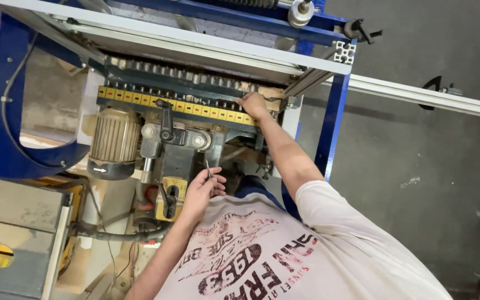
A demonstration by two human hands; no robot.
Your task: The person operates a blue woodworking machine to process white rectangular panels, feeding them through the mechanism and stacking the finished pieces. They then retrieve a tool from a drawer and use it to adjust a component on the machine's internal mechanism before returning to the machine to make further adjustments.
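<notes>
From the head camera, looking down past the person's printed white shirt [284, 261], the left hand [202, 189] is drawn in close to the chest with its fingers pinched shut on a thin metal pin [209, 169], most likely a small drill bit or key; its tip sticks up just above the knuckles. It looks stiff, very light and smooth, so I judge it easy to drop or let roll. A grip low on the shank, as here, seems the safest hold, since the fine end could bend or chip. It is grey, slender and straight; finer detail is too small to tell.

The right hand [253, 103] is stretched well ahead of the left, fingertips pressed onto the far end of the row of spindles [195, 78] in the blue-framed boring machine [329, 128]. Whether it grips anything there I cannot tell. Just beneath that hand runs a yellow scale strip [156, 101]. Ahead of the left hand sits a black lever [166, 119], and further left a ribbed grey motor [115, 136].
</notes>
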